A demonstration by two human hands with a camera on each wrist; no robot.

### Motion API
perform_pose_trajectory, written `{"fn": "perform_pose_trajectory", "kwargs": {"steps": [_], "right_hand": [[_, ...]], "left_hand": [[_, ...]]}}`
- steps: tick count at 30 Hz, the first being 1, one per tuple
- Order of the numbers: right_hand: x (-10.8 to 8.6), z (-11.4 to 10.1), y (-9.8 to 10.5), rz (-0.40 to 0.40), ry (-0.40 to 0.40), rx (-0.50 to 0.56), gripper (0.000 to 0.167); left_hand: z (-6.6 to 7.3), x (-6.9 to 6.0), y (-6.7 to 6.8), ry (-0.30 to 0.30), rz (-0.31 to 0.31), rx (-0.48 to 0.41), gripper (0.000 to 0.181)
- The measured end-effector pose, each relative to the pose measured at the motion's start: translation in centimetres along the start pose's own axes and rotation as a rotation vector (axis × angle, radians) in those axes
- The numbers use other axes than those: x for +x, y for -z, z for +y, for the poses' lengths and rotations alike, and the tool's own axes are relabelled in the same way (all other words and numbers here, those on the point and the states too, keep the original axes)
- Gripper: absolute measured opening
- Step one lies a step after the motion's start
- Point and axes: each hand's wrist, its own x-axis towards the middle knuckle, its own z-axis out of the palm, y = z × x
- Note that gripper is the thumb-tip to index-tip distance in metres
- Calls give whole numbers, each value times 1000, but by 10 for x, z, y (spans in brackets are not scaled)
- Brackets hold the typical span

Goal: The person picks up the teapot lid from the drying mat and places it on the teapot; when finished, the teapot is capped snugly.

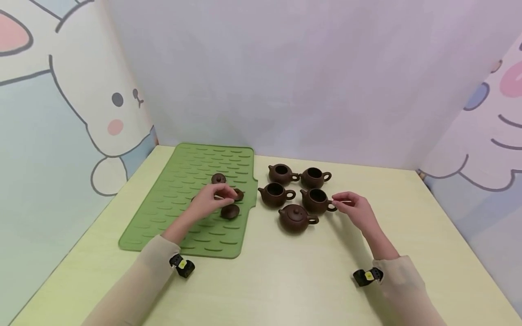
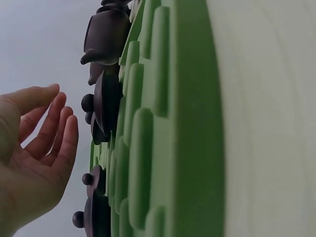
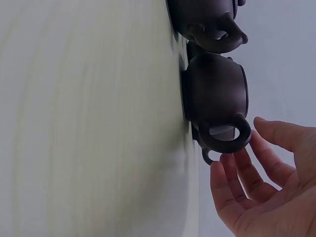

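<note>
Open-topped teapot (image 1: 315, 203), dark brown, right of centre in the head view; upright, spout to the left, handle (image 3: 224, 136) to the right. Right hand (image 1: 355, 209) at this handle: fingers spread and loosely bent, thumb apart from them, no grip seen; whether a fingertip touches the handle, cannot tell.

Left hand (image 1: 213, 199), left of centre, over the mat: fingers loosely bent, thumb apart, holding nothing in the left wrist view. Lids about it: near lid (image 1: 230, 212) just below the fingertips in the frame, knobbed lid (image 1: 218, 178) just above the hand, third lid (image 1: 238, 195) partly behind the fingers. A fourth shows at the lower edge of the left wrist view, mostly hidden by the hand in the head view.

Remaining pots, clustered at centre-right: lidded teapot (image 1: 294, 221) lowest in the frame; three more open-topped, at left (image 1: 272, 195), upper left (image 1: 280, 174) and upper right (image 1: 314, 178) of the cluster. All spouts point left.

Green mat (image 1: 212, 237), ridged, left half, on a pale table (image 1: 285, 285). Light sleeves (image 1: 138, 276), small black device (image 1: 184, 267) at each wrist. Pale backdrop (image 1: 285, 81) across the top; cartoon rabbit (image 1: 98, 90) upper left.
</note>
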Motion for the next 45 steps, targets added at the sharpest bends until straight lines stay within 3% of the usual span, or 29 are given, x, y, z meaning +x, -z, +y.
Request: {"fn": "perform_pose_trajectory", "kwargs": {"steps": [4, 9, 13, 16, 23, 28, 42, 45], "right_hand": [[1, 3, -3, -15, -4, 8, 37], [5, 2, -3, -30, 18, 18, 35], [7, -1, -2, -32, 32, 27, 33], [7, -3, -2, -26, 29, 19, 34], [5, -9, -6, 6, 2, -51, 34], [6, -8, -7, 47, -4, -128, 29], [8, -5, -12, 59, -9, -123, 26], [10, -5, -12, 60, -3, -125, 25]], "left_hand": [[-4, -4, 0, 51, 6, -17, 18], [-11, -7, 1, 58, 6, -75, 22], [-16, -7, 2, 60, -31, -91, 23], [-16, -7, 3, 103, -60, -98, 24], [-13, -6, 2, 148, -81, -70, 24], [-10, -6, -1, 165, -62, -38, 20], [4, -1, -5, 184, -22, -37, 20], [8, 2, -4, 156, -30, -38, 22]]}}
